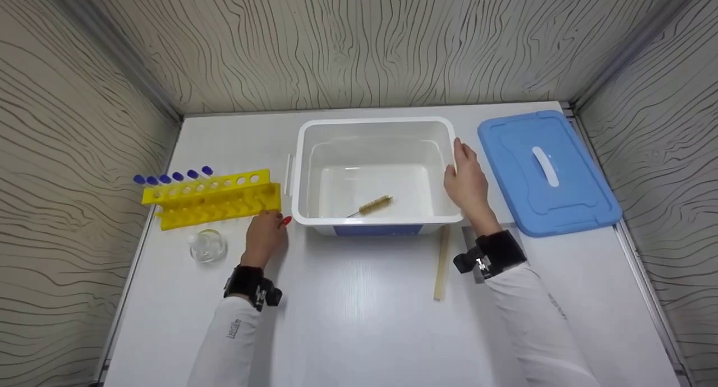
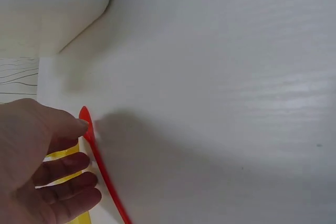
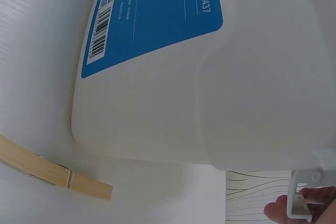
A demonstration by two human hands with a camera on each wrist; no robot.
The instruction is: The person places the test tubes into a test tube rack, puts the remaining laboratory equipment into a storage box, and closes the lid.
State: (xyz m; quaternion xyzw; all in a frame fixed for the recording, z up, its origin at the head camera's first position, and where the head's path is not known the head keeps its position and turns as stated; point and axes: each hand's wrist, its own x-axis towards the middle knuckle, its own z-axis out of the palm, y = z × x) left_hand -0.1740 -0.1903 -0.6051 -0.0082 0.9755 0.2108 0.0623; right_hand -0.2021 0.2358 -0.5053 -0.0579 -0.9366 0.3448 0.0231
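While left hand (image 1: pixel 265 238) pinches red spoon (image 2: pixel 107 177) in its fingers, just beside yellow test-tube rack (image 1: pixel 221 201), right hand (image 1: pixel 469 180) grips right rim of white tub (image 1: pixel 376 146); bottle brush (image 1: pixel 376 205) lies inside.

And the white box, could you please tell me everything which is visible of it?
The white box looks like plastic, deep and roughly rectangular, with rounded corners and a broad rim. It stands upright and uncovered on the table; a blue label with a barcode is on its near side. White latches stick out at its ends. Inside lies a brush with tan bristles. The right hand holds its right end, with fingers at the latch there.
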